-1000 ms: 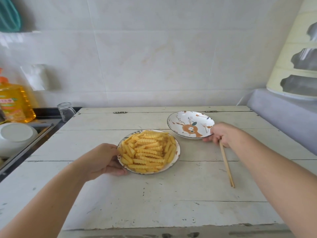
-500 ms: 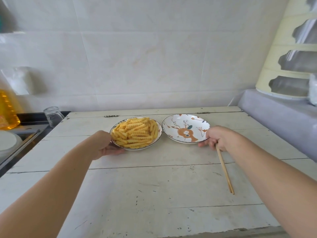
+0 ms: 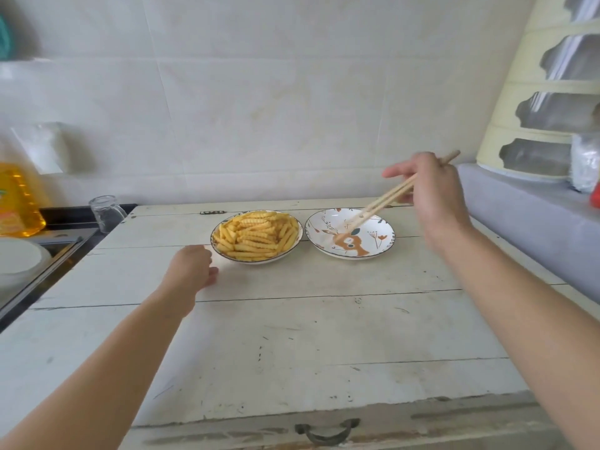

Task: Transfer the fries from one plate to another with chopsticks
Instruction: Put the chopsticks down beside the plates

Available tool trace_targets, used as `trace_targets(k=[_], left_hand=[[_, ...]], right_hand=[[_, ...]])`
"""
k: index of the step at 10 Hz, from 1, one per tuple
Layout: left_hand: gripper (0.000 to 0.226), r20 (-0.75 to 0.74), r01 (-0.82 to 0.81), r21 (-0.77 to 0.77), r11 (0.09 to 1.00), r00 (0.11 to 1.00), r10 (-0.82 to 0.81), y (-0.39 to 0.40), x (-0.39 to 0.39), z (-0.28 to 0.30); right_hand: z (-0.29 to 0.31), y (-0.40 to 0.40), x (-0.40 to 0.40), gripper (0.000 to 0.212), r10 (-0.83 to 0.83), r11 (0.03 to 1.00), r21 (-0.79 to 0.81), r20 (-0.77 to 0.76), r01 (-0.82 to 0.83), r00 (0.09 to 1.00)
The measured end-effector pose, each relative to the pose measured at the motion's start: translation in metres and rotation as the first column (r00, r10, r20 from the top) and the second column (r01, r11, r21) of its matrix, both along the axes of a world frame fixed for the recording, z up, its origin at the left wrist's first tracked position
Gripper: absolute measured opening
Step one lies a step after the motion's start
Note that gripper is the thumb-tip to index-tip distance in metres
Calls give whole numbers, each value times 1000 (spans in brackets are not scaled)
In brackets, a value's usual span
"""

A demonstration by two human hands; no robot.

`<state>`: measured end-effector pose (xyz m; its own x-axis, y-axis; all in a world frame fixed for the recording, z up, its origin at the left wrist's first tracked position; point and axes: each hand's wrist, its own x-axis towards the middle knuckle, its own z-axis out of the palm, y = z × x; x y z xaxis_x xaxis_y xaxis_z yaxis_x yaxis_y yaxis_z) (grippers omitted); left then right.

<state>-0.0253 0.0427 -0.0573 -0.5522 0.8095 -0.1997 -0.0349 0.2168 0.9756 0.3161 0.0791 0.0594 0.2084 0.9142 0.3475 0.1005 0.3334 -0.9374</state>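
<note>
Above deer plate point(image 3: 380, 245), right hand point(image 3: 431, 193) raised, gripping chopsticks point(image 3: 386, 201).

Heaped fries plate point(image 3: 217, 246), empty deer plate point(image 3: 384, 246), raised chopsticks point(image 3: 383, 201)

Table point(image 3: 292, 336) front bare; fries plate point(image 3: 292, 251) & deer plate point(image 3: 383, 248) nearly touching, glass point(image 3: 105, 212) far-left.

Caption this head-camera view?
Right hand lifts chopsticks over the empty plate, fries untouched.
</note>
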Motion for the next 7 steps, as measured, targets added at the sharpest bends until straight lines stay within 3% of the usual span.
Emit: trace_targets(k=[1, 2, 3, 4, 5, 7], left_hand=[[41, -371, 67, -70, 995, 925, -88, -26, 7, -15], [41, -676, 136, -101, 986, 717, -168, -44, 19, -31], [38, -786, 159, -104, 982, 592, -179, -51, 28, -39], [40, -818, 138, -144, 980, 541, -197, -53, 32, -39], [38, -872, 128, -174, 976, 441, -213, -57, 34, -40], [31, -913, 95, -161, 982, 364, -185, -60, 36, -41]], right_hand=[[-30, -63, -17, 43, -32, 839, 494, 464, -228, 885], [-91, -97, -28, 39, -219, 663, 411, 906, -626, 363], [-123, -100, -35, 26, -227, 719, 216, 971, -661, 70], [-127, -101, -43, 38, -219, 826, 145, 973, -545, -74], [-121, -106, -50, 39, -140, 843, 55, 983, -535, -119], [-124, -109, -51, 40, -96, 837, 15, 988, -546, -121]])
